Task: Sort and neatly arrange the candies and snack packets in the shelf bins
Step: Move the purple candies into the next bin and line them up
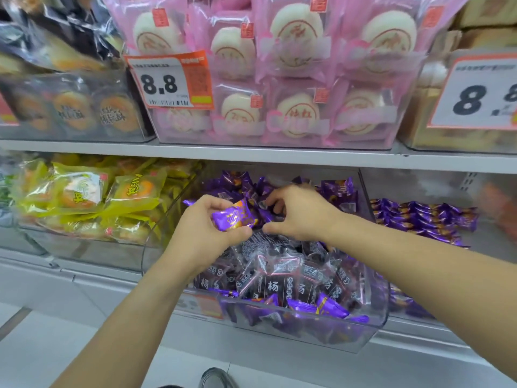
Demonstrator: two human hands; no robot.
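Left hand (207, 228) is pinching a purple candy packet (234, 218) while the right hand (296, 212) is curling into the clear bin (372, 329), probably picking strays to sort.

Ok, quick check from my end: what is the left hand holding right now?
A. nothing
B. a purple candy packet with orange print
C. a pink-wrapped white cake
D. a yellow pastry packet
B: the left hand grips a purple candy packet with orange print, above the clear bin of dark and purple candies, while the right hand reaches into the pile beside it.
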